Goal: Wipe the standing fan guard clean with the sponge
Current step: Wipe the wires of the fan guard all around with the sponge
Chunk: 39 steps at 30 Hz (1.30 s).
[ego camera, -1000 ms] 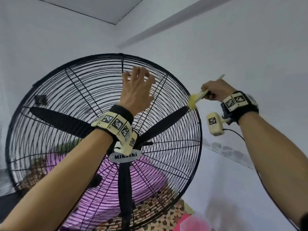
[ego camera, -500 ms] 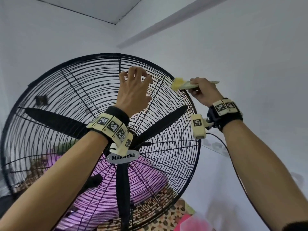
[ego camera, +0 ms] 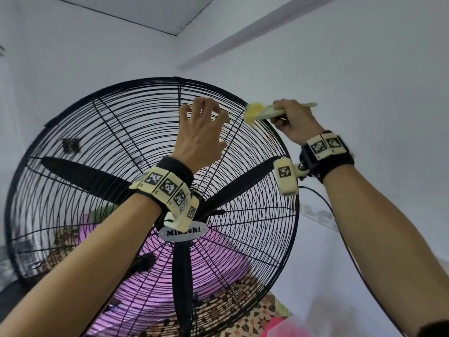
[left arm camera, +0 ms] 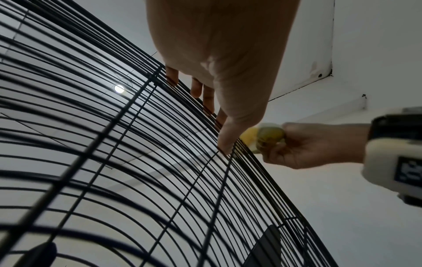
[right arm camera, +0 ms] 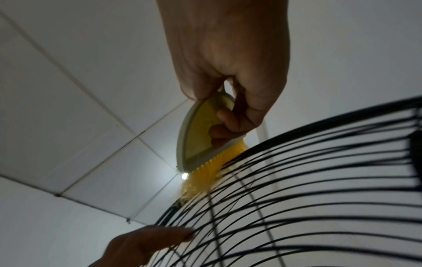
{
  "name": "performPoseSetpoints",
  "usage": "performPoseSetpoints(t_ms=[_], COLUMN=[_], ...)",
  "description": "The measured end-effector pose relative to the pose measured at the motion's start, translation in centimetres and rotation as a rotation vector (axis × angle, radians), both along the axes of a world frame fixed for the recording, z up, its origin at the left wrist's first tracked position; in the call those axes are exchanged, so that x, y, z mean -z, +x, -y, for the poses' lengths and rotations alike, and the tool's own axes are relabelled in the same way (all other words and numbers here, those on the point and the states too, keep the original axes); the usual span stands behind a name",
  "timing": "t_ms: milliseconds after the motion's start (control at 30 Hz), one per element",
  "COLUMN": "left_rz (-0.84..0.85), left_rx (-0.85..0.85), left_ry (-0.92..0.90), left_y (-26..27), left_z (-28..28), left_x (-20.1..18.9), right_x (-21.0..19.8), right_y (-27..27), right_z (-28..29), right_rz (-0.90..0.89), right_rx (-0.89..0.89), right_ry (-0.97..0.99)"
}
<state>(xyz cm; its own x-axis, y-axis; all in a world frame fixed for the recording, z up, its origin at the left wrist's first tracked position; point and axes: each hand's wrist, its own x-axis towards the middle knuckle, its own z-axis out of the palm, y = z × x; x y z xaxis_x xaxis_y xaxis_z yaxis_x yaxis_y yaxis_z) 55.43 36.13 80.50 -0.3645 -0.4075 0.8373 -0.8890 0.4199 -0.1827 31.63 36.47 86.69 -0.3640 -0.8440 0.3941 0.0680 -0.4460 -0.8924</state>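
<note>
A large black wire fan guard [ego camera: 116, 122] fills the head view, tilted up toward the ceiling. My left hand [ego camera: 201, 127] holds its upper part, fingers curled into the wires [left arm camera: 196, 88] and the thumb pressed on a wire. My right hand [ego camera: 291, 122] grips a pale-handled tool with a yellow sponge head [ego camera: 255, 111] and holds that head against the guard's upper right rim. In the right wrist view the yellow head [right arm camera: 205, 173] is pressed into the outer wires [right arm camera: 319, 162], just above my left hand [right arm camera: 146, 242].
Three black blades [ego camera: 80, 173] and a silver badge [ego camera: 183, 232] sit behind the guard. White walls and ceiling surround the fan. A pink object [ego camera: 170, 271] and a patterned floor show through the lower wires. A black cable [ego camera: 340, 227] hangs from my right wrist.
My right hand has carried the sponge tool up along the right rim, from beside a blade tip to the upper right of the guard. My left hand has kept its hold.
</note>
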Motion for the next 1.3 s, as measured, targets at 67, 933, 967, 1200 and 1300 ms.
performPoseSetpoints(t_ms=[67,933,967,1200,1300], left_rz=[-0.005,0.051,0.052,0.032,0.027], left_rx=[0.002,0.003,0.007,0.026,0.043], left_ry=[-0.001,-0.021,-0.018,-0.013,-0.016], left_y=[0.1,0.9,1.0,1.4,1.3], left_z=[0.0,-0.3,-0.3,-0.4,-0.4], left_x=[-0.1,-0.3,-0.4,-0.2,-0.1], right_x=[-0.7,-1.8,-1.7,-1.4,-1.5], right_y=[1.2,1.9,1.9,1.4,1.9], right_z=[0.0,-1.8,-1.6,-2.8,-2.9], right_rz=[-0.041,0.073,0.064,-0.12,0.01], right_rx=[0.005,0.182,0.237,-0.051,0.009], right_ry=[-0.018,-0.118,-0.128,0.024,-0.083])
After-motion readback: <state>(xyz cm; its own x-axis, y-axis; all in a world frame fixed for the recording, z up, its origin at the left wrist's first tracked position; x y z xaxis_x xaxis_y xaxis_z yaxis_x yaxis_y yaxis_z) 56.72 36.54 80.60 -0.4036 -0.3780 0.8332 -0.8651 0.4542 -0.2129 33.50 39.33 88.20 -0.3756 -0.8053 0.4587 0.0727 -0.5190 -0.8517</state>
